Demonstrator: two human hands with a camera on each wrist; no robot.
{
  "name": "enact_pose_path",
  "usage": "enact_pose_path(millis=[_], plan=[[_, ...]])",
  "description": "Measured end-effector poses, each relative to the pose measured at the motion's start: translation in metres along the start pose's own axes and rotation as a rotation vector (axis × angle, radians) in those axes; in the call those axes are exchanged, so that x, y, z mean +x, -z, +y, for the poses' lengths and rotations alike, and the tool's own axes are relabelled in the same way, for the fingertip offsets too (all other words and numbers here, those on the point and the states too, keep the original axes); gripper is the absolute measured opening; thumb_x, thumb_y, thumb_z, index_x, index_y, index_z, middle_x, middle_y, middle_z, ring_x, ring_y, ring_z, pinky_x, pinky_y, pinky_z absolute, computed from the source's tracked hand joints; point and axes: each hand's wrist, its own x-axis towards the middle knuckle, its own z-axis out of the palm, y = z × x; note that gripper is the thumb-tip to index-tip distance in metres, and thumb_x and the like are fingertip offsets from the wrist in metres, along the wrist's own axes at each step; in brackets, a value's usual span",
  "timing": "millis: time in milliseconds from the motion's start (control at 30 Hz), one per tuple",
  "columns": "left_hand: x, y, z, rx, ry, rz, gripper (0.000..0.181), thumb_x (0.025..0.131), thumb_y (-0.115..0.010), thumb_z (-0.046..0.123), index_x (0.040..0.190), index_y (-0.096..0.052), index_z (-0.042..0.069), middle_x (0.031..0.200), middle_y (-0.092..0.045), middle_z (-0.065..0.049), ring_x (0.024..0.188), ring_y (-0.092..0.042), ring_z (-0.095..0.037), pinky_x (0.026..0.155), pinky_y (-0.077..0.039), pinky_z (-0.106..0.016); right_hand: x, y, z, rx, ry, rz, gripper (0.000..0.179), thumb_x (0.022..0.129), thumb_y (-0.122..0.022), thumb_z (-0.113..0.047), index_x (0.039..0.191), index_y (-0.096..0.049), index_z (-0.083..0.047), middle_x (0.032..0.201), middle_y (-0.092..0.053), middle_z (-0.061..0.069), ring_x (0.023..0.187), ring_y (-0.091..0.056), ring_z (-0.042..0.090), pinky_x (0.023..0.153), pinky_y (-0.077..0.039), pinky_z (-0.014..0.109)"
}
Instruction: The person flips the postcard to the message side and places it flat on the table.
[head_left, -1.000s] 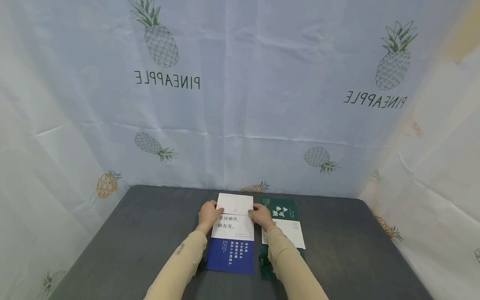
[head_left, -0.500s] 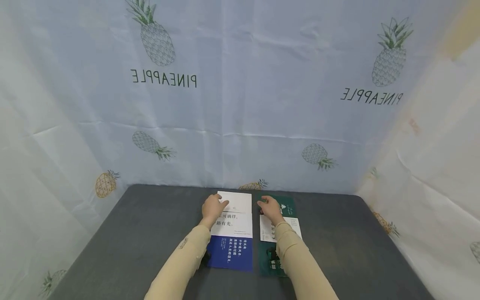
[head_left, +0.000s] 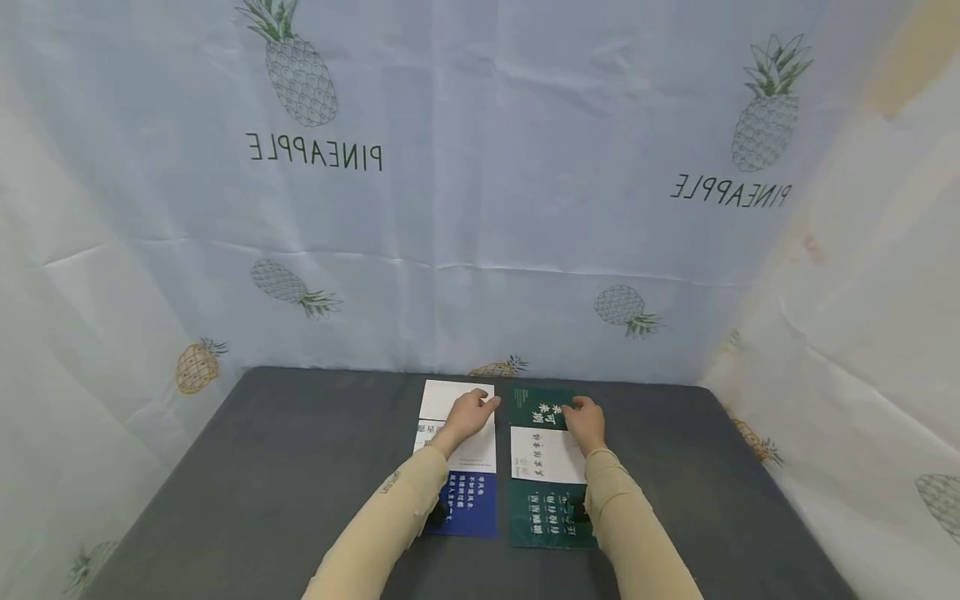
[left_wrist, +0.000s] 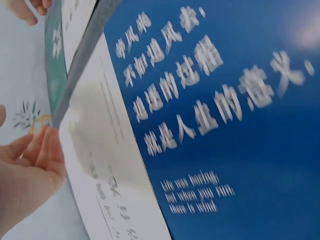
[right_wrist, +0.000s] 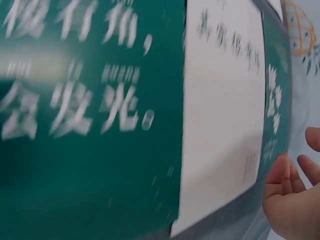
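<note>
Two columns of printed cards lie side by side. The left column has a plain white card (head_left: 446, 400) at the back, a white card with text (head_left: 476, 450) in the middle and a blue card (head_left: 472, 521) in front. In the right column, a white card (head_left: 543, 454) lies between a back green card (head_left: 528, 400) and a front green card (head_left: 536, 517). My left hand (head_left: 471, 411) hovers over the white cards with loosely bent fingers, holding nothing. At the back green card's right edge is my right hand (head_left: 587, 422), its fingers relaxed and nothing gripped.
The cards lie on a dark grey table (head_left: 300, 467). Behind it hangs a pale curtain (head_left: 465, 208) printed with pineapples. A narrow strip of table separates the two columns.
Both hands have left the sides of the plain white card. My left hand has moved right across the left column. My right hand has moved right to the green card's outer edge.
</note>
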Motion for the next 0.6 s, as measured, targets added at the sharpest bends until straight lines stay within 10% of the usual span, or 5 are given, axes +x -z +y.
enact_pose_path(millis=[300,600], plan=[[0.003,-0.024,0.009,-0.143,0.067,-0.129,0.049,0.099,-0.034,0.022,0.139,-0.035,-0.006,0.144,-0.038,-0.023,0.136,-0.034,-0.039,0.111,-0.029,-0.049,-0.001,0.011,0.016,0.012,-0.054,0.008,0.046,0.091,-0.05,-0.014,0.131,-0.045,0.007,0.13,-0.048,0.03,0.121,-0.045,0.043,0.1,-0.038,0.053],[-0.003,-0.04,0.015,-0.304,0.113,-0.209,0.051,0.099,-0.036,0.024,0.143,-0.03,-0.003,0.148,-0.032,-0.022,0.134,-0.034,-0.04,0.105,-0.036,-0.05,-0.006,0.009,0.021,0.015,-0.087,0.042,0.044,0.093,-0.048,-0.014,0.133,-0.045,0.005,0.128,-0.051,0.029,0.119,-0.049,0.043,0.097,-0.041,0.051]])
